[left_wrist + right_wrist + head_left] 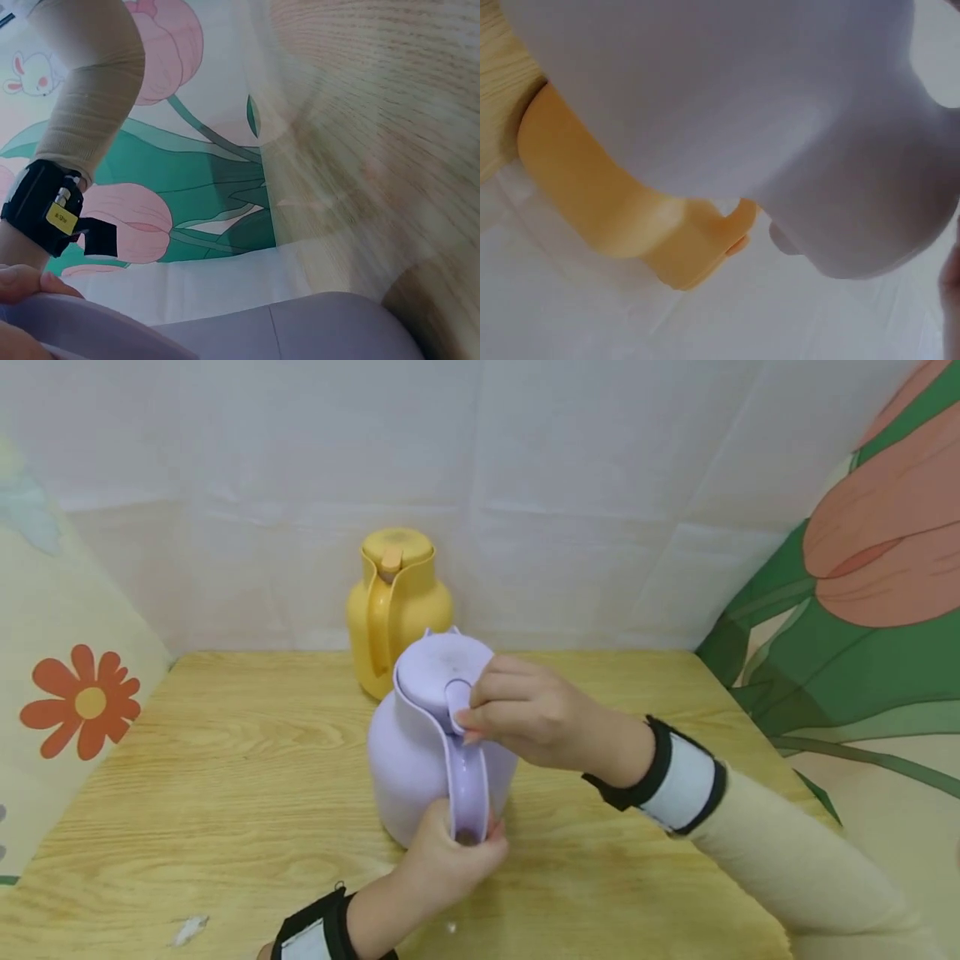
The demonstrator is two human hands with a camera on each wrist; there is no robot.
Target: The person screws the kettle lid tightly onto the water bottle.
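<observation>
A lilac thermos jug (408,768) stands on the wooden table, its handle toward me. My left hand (453,856) grips the lower end of the jug's handle (471,777). Up at the lid (435,668), my right hand (528,710) has its fingers curled, and thumb and index finger pinch the thumb lever (457,703). The right wrist view is mostly filled by the lilac jug (727,97), with only a bit of a finger at its right edge. The left wrist view catches part of the jug (337,330) along the bottom.
Just behind the lilac jug, a yellow thermos jug (431,602) of similar shape stands near the back of the wooden table (247,760). A pale sheet (300,485) hangs behind. Flower-printed panels (885,560) flank both sides. A small whitish patch (190,930) marks the tabletop at front left.
</observation>
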